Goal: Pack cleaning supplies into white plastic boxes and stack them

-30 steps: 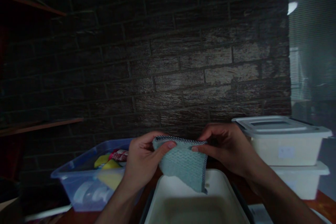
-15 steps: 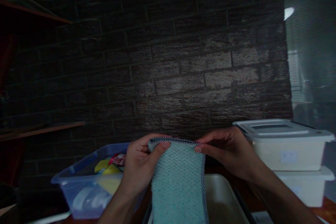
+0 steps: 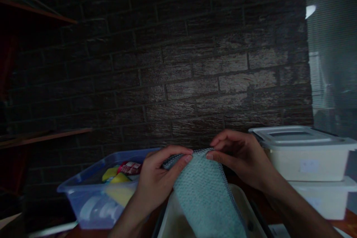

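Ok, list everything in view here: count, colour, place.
bin: 1, off-white, bottom centre
cloth: 1, pale teal, dark edging, hanging above bin
tub: 1, translucent blue, left
yellow things: at least 2, inside tub
packet: 1, red, inside tub
white shapes: count unclear, inside tub
lidded boxes: 2, cream, stacked at right
pale flat thing: count unclear, bottom right
shelves: 2, reddish-brown, far left
brick wall: 1, dark, behind
tabletop: 1, reddish-brown, beneath containers
panel: 1, grey-blue, far right
left hand: 1, pinching cloth's top edge
right hand: 1, pinching cloth's upper-right corner

At lower centre, my left hand and right hand face each other, both pinching, bare forearms slanting up from the bottom edge.
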A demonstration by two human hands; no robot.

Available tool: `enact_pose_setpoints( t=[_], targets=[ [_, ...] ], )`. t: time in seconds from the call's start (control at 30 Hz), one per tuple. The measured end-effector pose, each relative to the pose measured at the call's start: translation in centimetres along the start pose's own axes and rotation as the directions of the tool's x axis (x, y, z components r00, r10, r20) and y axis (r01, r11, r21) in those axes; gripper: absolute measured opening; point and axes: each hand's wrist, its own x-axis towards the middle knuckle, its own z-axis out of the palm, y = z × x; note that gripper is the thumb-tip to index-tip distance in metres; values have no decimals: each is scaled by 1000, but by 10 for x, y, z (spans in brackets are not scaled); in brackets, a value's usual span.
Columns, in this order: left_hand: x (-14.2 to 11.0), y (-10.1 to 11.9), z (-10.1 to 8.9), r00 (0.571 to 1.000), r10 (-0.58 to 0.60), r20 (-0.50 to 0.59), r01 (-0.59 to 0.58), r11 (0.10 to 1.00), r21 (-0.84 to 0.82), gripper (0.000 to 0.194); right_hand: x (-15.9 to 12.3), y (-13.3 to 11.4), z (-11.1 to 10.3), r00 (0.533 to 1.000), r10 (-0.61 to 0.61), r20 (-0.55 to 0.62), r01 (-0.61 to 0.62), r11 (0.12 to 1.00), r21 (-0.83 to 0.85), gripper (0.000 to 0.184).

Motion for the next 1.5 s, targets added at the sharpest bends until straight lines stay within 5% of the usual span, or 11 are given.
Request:
enact_pose_setpoints(
  t=[0.17,0.73,0.87,1.2,1.5],
  targets=[
    [3,2,1,1000,10,-23,-9,998,61,10,0,-3,-1,998,-45,34,48,995,-92,15],
    [2,6,5,994,-107,1,107,994,34,4,-2,-2,0,954,184,236,-186,982,-18,17],
    [2,8,1,992,-125,34,126,992,-7,5,0,-1,-3,950,228,212,-231,973,-11,23],
    [5,-2,4,924,-265,276,326,923,-206,15,2,-7,-12,982,138,125,-126,987,-103,23],
    [7,-8,0,891,-318,325,407,877,-256,19,3,-8,-23,988,107,112,-90,984,-153,27]
  ],
)
